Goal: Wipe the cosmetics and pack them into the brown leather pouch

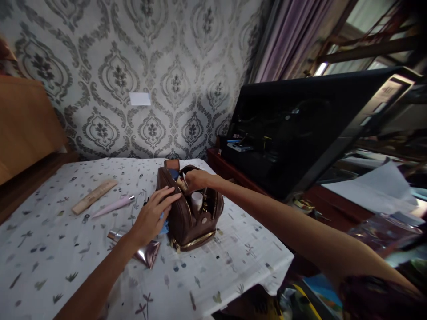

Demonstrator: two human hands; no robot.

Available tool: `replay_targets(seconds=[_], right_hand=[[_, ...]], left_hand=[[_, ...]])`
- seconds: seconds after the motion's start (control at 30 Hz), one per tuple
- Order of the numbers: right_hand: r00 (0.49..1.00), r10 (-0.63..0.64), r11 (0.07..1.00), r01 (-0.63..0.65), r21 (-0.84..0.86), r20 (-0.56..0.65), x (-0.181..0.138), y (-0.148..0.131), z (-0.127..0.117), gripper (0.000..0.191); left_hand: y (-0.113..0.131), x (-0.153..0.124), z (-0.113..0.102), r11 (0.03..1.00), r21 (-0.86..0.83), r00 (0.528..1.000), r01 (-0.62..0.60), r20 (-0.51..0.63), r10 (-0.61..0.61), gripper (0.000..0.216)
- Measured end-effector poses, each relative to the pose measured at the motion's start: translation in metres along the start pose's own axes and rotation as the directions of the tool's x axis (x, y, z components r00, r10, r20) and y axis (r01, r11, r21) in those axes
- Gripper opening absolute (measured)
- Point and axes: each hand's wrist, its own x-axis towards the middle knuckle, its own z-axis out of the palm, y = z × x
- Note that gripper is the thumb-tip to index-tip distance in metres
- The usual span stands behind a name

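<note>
A brown zippered cosmetic bag (180,215) stands unzipped on the cloth-covered table. Against its left side lies my left hand (155,213), fingers stretched out and resting on the bag's wall. My right hand (196,180) reaches into the bag's opening with its fingers bent; what they hold, if anything, is hidden. Inside the bag a white-capped bottle (196,201) stands near that hand. Partly behind my left wrist lies a shiny metallic pink tube (148,254). Farther left are a pale pink slim tube (115,206) and a flat beige box (94,196).
A large black screen (276,133) leans at the right beyond the table. White papers (373,184) and a clear plastic container (383,231) lie on a dark red surface. A wooden cabinet (26,126) stands at the left, and patterned wallpaper (173,84) is behind.
</note>
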Motion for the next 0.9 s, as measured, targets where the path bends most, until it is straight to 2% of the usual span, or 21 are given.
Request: replay_targets(seconds=[0.1,0.3,0.47,0.57,0.73,0.9], right_hand=[[0.999,0.046,0.999,-0.045,0.013,-0.011,0.001,-0.004,0.002,0.047],[0.993,0.1,0.993,-0.096,0.067,-0.068,0.005,-0.008,0.007,0.042],[0.986,0.103,0.99,-0.089,0.108,-0.132,0.006,-0.005,0.009,0.043],[0.987,0.053,0.993,-0.036,0.112,-0.153,0.004,-0.003,0.009,0.038],[0.978,-0.151,0.983,0.163,0.082,-0.141,0.001,-0.004,0.009,0.027],[0.972,-0.175,0.98,0.187,0.063,-0.159,0.005,-0.004,0.011,0.031]], left_hand=[[0.001,0.001,0.0,1.0,0.002,1.0,0.005,0.003,-0.005,0.043],[0.0,0.0,0.002,1.0,0.003,1.0,0.025,0.007,-0.025,0.041],[-0.003,-0.001,0.004,1.0,0.011,1.0,0.003,-0.004,-0.003,0.042],[-0.003,-0.001,0.005,1.0,0.011,1.0,0.008,-0.007,-0.008,0.043],[-0.003,-0.002,0.006,1.0,0.007,1.0,0.012,0.008,-0.012,0.044],[-0.003,-0.001,0.004,1.0,0.004,1.0,0.009,0.02,-0.009,0.046]])
